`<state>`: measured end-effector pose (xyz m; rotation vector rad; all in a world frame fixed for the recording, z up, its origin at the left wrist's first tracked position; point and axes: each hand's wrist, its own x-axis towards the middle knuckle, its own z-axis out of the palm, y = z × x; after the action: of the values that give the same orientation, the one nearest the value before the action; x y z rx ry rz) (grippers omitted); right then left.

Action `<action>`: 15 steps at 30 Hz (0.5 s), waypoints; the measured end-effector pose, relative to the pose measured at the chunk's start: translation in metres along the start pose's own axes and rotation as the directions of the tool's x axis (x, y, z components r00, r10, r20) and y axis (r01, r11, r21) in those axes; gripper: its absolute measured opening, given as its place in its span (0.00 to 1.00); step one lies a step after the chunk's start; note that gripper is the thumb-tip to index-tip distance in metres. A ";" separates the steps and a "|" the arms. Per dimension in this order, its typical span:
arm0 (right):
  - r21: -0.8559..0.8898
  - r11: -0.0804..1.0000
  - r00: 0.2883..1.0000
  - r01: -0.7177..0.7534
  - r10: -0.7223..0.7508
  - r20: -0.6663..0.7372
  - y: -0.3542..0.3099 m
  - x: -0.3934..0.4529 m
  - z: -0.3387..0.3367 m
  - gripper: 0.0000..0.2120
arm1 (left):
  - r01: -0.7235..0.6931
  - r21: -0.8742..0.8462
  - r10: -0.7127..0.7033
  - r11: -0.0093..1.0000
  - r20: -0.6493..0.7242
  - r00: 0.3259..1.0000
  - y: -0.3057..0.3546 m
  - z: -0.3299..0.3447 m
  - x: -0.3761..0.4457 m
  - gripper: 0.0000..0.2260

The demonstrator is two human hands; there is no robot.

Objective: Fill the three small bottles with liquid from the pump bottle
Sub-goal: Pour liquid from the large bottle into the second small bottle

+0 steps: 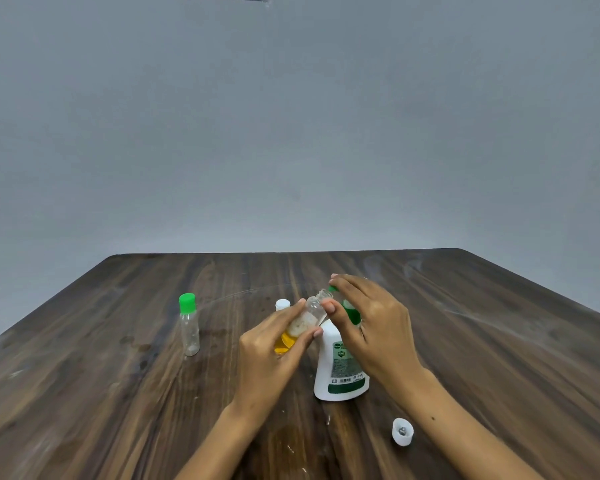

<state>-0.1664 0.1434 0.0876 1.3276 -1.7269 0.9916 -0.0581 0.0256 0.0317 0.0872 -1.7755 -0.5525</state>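
My left hand (271,344) grips a small clear bottle (303,322), tilted with its open mouth up against the green pump spout; orange-yellow liquid sits in its lower end. My right hand (368,317) rests on top of the green pump head (352,315) of the white pump bottle (340,372), fingers stretched over the spout, thumb beside the small bottle's neck. A second small clear bottle with a green cap (189,323) stands upright to the left. Behind my left hand a third small bottle shows only its white cap (282,304).
A loose white cap (402,432) lies on the dark wooden table (118,393) near its front right. A wet yellowish patch (288,438) marks the table between my forearms. A grey wall stands behind the table's far edge.
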 end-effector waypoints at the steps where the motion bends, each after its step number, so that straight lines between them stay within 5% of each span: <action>1: 0.004 1.000 1.000 -0.010 0.010 0.001 0.000 -0.002 0.002 0.33 | -0.005 0.002 0.005 1.000 0.002 1.000 0.000 0.000 0.001 0.18; 15: 0.048 0.999 1.000 -0.007 0.007 -0.012 0.001 -0.009 0.009 0.34 | -0.005 -0.016 0.005 1.000 -0.006 1.000 0.005 -0.002 0.002 0.20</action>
<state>-0.1664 0.1396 0.0757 1.3437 -1.7094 1.0488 -0.0560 0.0288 0.0363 0.0735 -1.7650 -0.5618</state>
